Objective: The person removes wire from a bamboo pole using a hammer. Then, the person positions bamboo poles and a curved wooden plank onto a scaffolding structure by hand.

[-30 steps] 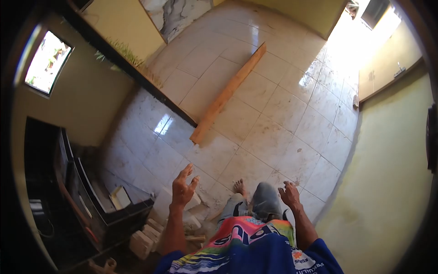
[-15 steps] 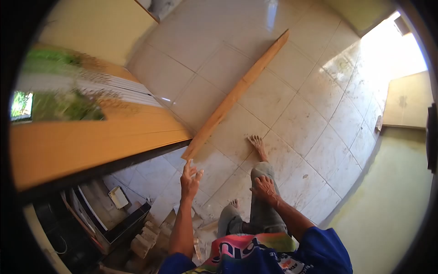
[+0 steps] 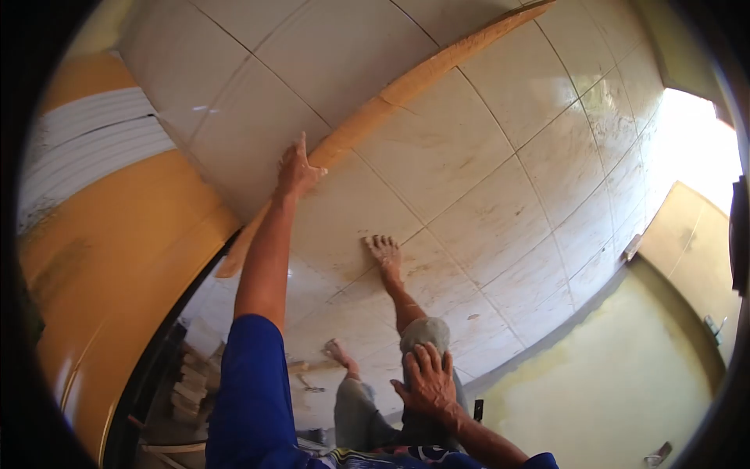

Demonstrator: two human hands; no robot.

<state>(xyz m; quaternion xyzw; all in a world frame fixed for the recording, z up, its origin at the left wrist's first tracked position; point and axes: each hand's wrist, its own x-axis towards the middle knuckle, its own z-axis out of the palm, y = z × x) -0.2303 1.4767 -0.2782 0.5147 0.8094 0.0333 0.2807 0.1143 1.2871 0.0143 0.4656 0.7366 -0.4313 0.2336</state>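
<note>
Hands apart: left hand (image 3: 299, 170) spread at plank (image 3: 422, 80), contact unclear; right hand (image 3: 430, 383) flat on knee (image 3: 424, 331). Plank looks stiff, heavyish; best gripped mid-length, beyond left hand.

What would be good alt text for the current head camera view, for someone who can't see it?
A person's left hand reaches out over a long wooden plank lying on a tiled floor. Their right hand rests by a bent knee, and a bare foot is on the tiles.
</note>
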